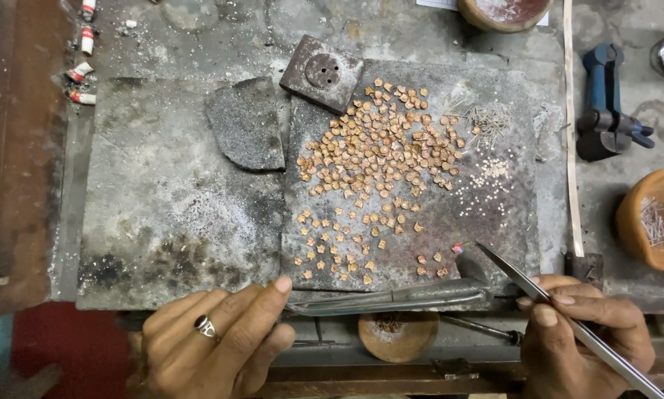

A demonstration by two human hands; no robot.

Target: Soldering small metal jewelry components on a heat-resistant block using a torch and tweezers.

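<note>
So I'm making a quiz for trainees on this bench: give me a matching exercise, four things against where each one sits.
1. tweezers
2. ring
3. blue tool
4. square block with holes

a. left hand
b. right hand
c. right of the slab
d. slab's top edge

Pairs: 1-b, 2-a, 3-c, 4-d

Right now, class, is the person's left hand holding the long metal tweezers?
No: the tweezers are pinched in the right hand, while the left hand rests empty at the slab's edge.
</note>
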